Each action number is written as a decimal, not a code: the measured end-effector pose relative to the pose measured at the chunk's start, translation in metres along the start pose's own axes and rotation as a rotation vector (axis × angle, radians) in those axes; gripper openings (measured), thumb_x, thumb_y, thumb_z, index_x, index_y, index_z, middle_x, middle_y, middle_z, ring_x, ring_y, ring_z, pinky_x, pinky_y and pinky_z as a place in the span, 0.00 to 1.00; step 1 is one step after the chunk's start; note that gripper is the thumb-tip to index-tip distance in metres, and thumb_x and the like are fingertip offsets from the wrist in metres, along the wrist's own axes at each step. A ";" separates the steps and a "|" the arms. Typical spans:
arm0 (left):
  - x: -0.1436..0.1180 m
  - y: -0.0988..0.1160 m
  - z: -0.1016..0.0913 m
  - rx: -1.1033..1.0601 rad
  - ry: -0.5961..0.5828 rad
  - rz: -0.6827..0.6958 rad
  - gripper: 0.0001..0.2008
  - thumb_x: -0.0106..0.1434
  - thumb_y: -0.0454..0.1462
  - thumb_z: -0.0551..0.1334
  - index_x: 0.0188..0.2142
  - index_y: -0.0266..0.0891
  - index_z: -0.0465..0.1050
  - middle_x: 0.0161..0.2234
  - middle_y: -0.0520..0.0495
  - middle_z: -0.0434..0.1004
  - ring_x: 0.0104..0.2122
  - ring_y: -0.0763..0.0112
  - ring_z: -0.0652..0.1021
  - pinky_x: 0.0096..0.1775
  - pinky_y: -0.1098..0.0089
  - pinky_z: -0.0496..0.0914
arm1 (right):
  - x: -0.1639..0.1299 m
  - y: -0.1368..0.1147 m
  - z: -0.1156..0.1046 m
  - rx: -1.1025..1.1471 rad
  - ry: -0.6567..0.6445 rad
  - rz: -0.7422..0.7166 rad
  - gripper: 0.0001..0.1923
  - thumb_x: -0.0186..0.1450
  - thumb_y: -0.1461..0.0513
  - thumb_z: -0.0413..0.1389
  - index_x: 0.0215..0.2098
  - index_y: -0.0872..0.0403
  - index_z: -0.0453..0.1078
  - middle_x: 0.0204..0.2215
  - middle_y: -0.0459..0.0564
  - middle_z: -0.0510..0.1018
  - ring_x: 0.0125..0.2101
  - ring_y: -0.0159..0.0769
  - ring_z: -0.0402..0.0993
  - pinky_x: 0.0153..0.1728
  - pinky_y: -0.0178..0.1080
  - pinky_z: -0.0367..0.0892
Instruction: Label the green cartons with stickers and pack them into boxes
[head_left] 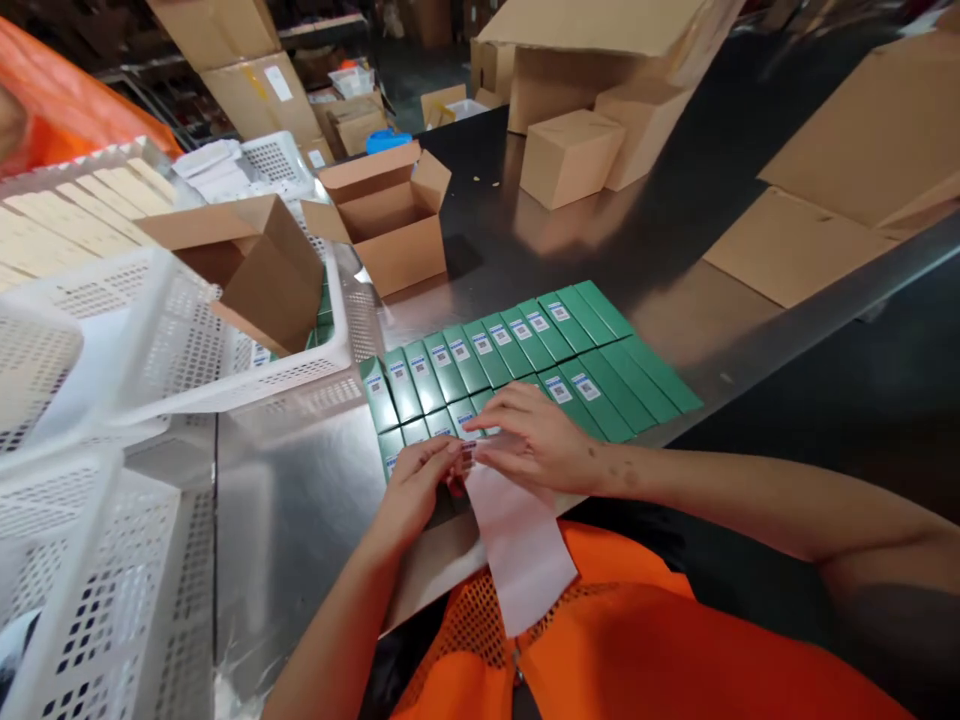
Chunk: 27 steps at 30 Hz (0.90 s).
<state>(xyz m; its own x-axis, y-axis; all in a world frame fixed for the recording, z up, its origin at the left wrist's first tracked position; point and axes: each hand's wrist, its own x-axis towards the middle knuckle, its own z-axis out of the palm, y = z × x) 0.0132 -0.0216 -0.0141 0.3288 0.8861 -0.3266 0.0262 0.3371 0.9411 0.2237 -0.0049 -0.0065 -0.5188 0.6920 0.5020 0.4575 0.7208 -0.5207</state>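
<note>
A: Where is the long white paper strip (521, 560)?

B: At the near edge of the shiny metal bench (289, 510), between the two hands, its loose end hanging over the orange vest (630, 640).

A: And the grip on it?

B: The left hand (416, 478) has thumb and fingertips closed on its upper end. The right hand (536, 438) lies over that end with fingers stretched; whether it pinches the paper too, I can't tell, because its own fingers hide the contact.

A: What could spoil this?

B: Uneven pulling might crease or tear the strip, I'd say, and the dangling end could snag on the vest.

A: And just beyond?

B: Flat green cardboard boxes (536, 348) stand in two rows, side against side. Many show white-and-blue labels (481, 343); those at the right end show none. The right wrist sits close above the front row, so a careless drop of the forearm could skew it.

A: Further out?

B: On the left, an open brown cardboard carton (281, 280) tilts in a white perforated plastic crate (300, 376). A knock to the crate could tip the carton further.
</note>
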 end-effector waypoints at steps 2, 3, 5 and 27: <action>0.000 -0.004 -0.002 0.007 -0.005 -0.005 0.22 0.59 0.54 0.64 0.23 0.38 0.72 0.20 0.52 0.70 0.22 0.72 0.70 0.29 0.71 0.64 | -0.004 -0.001 0.003 -0.034 0.046 -0.044 0.07 0.71 0.57 0.59 0.43 0.49 0.78 0.36 0.49 0.80 0.40 0.38 0.73 0.44 0.43 0.66; -0.001 -0.005 -0.002 0.015 -0.011 -0.008 0.22 0.60 0.54 0.64 0.23 0.37 0.73 0.20 0.51 0.70 0.22 0.72 0.70 0.29 0.71 0.64 | -0.005 -0.002 0.004 -0.051 0.064 -0.100 0.06 0.71 0.58 0.58 0.40 0.48 0.78 0.36 0.47 0.80 0.41 0.37 0.73 0.45 0.44 0.65; -0.001 -0.007 -0.004 0.047 -0.022 -0.013 0.22 0.60 0.54 0.64 0.24 0.37 0.74 0.20 0.51 0.70 0.22 0.72 0.69 0.29 0.72 0.62 | -0.007 -0.006 0.004 -0.051 0.088 -0.222 0.07 0.72 0.61 0.56 0.38 0.47 0.76 0.37 0.46 0.80 0.43 0.37 0.73 0.47 0.44 0.65; 0.002 0.000 0.004 0.224 -0.016 0.020 0.23 0.62 0.54 0.62 0.21 0.39 0.70 0.18 0.53 0.67 0.22 0.71 0.69 0.29 0.71 0.62 | 0.044 0.160 -0.137 0.148 -0.079 1.080 0.16 0.62 0.67 0.61 0.43 0.59 0.59 0.20 0.32 0.73 0.21 0.18 0.69 0.34 0.30 0.68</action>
<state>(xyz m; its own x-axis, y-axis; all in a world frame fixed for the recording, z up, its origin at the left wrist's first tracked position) 0.0172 -0.0214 -0.0148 0.3462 0.8862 -0.3078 0.2275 0.2390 0.9440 0.3735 0.1463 0.0271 0.0566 0.9481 -0.3129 0.6108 -0.2808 -0.7403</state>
